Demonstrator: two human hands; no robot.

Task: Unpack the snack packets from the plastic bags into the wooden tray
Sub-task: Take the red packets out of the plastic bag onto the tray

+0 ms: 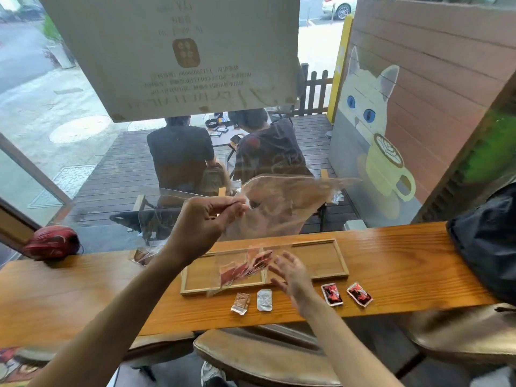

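My left hand is raised above the counter and pinches the top of a clear plastic bag that hangs down toward the wooden tray. Red snack packets show through the bag's lower end, over the tray's left compartment. My right hand hovers open with spread fingers just right of those packets, above the tray's front rim. On the counter in front of the tray lie a brown packet, a silver packet and two red packets.
Another clear bag with packets lies on the wooden counter left of the tray. A red helmet sits at the far left, a dark bag at the far right. Padded stools stand below. A window is behind.
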